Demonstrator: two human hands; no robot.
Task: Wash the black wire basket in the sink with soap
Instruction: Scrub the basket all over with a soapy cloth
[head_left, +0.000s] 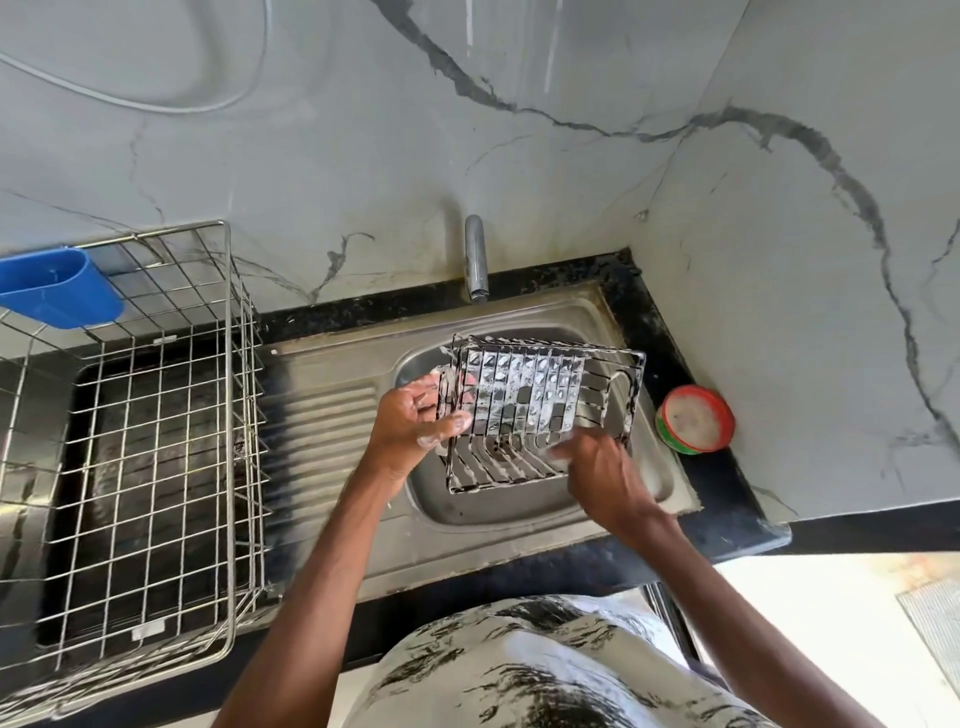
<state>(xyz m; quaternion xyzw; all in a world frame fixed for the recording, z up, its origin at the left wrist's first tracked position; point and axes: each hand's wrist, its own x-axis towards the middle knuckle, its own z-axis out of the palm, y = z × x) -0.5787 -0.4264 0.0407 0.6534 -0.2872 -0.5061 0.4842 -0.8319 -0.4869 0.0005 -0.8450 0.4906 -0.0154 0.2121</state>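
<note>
You wear a loose white garment streaked all over with black, brush-like strokes, a marbled print that shows across your front at the bottom of the view. Your left forearm and right forearm are bare from the wrist to the edge of the view. White foam clings to the thumb and fingers of your left hand. A smaller patch sits at the fingertips of your right hand.
</note>
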